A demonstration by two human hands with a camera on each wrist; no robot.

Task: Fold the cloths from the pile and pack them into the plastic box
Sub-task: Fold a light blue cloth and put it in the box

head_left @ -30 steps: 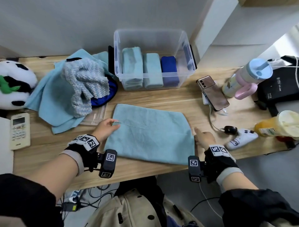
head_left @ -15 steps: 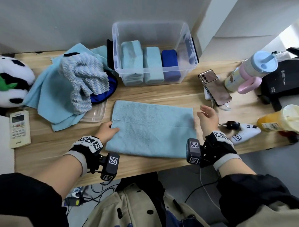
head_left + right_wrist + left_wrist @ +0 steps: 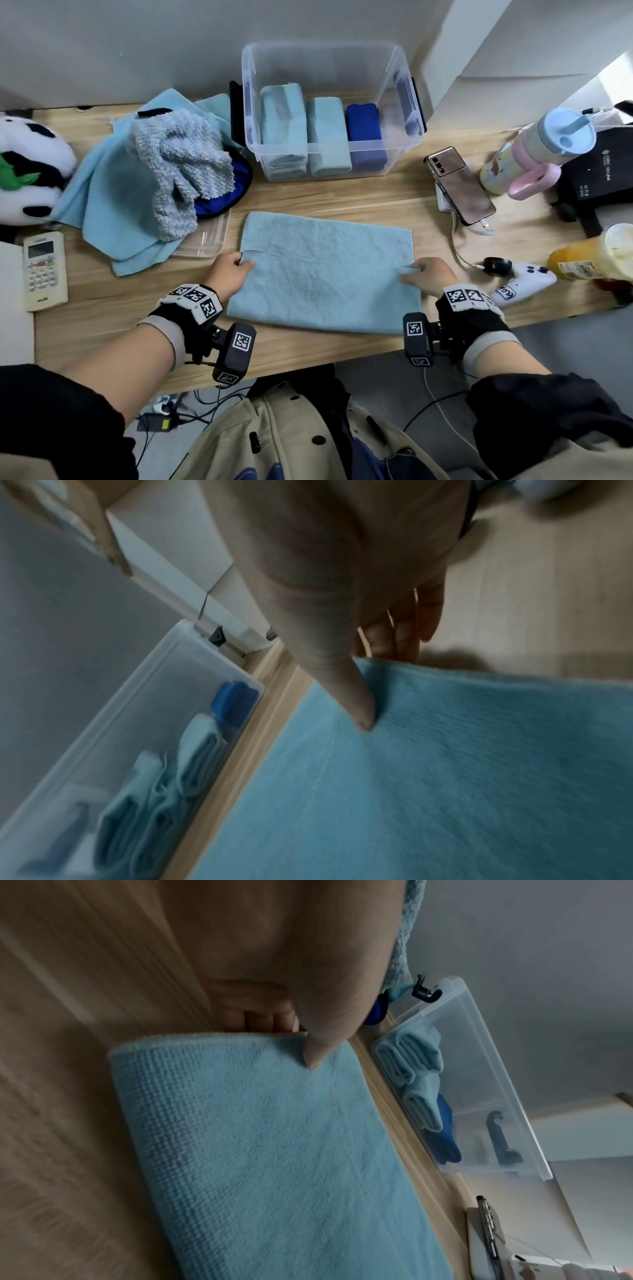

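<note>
A light blue cloth lies folded flat on the wooden table, seen too in the left wrist view as the cloth and in the right wrist view as the cloth. My left hand pinches its left edge, thumb on top, fingers under. My right hand pinches the right edge the same way. The clear plastic box behind holds two light blue folded cloths and a dark blue one. The pile of blue cloths sits at the back left.
The box's lid lies under the pile. A phone on a charger, a tumbler, a drink bottle, a white controller and a black bag stand at the right. A remote and a panda plush are at the left.
The cloth now lies as a squarer rectangle. Both hands have moved to the middle of its short edges and now pinch them; the right hand came nearer from the far right corner.
</note>
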